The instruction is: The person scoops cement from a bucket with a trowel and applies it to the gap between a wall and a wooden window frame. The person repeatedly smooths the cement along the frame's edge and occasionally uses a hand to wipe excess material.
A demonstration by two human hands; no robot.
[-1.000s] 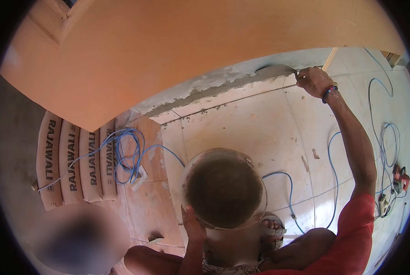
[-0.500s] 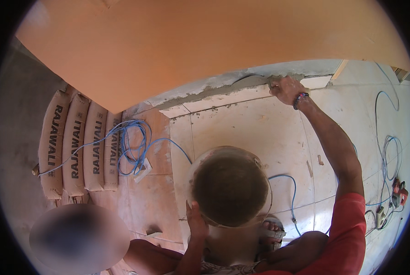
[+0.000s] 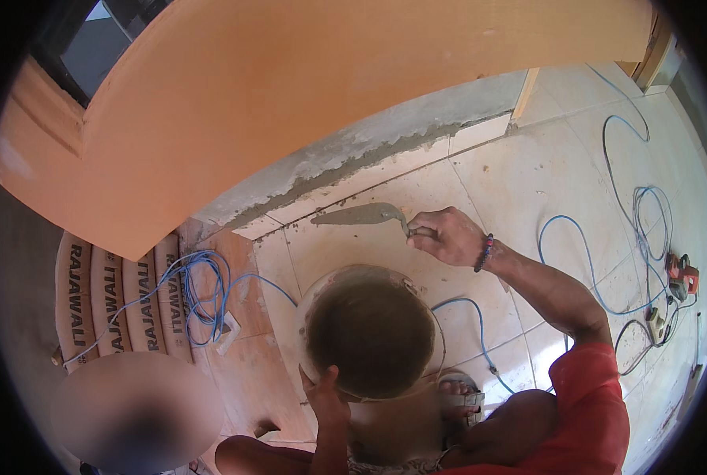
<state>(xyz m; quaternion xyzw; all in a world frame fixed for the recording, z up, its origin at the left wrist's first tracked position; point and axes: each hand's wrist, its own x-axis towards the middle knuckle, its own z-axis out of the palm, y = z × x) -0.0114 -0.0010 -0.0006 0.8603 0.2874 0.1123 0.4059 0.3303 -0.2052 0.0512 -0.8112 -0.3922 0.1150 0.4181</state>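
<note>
My right hand (image 3: 451,237) is closed around the handle of a pointed trowel (image 3: 361,214). Grey mortar smears its blade, which hangs over the floor tiles between the wall base and the bucket. Beneath it stands a round bucket (image 3: 440,348) with dark grey mortar (image 3: 369,332) inside. My left hand (image 3: 327,401) grips the bucket's near-left rim, thumb and a finger on either side. Along the wall foot runs a row of cream skirting tiles (image 3: 385,175), with a rough line of wet mortar (image 3: 329,176) on their upper edge.
An orange wall (image 3: 353,71) overhangs the far side. Brown paper sacks (image 3: 108,305) stand at left beside a coiled blue cable (image 3: 207,289). More cable (image 3: 654,229) and a red power tool (image 3: 682,275) lie at right. A blurred oval covers the lower left.
My right hand has drawn the trowel back from the mortar line toward the bucket, and its blade now shows fully. The view has shifted; my left hand stays on the rim.
</note>
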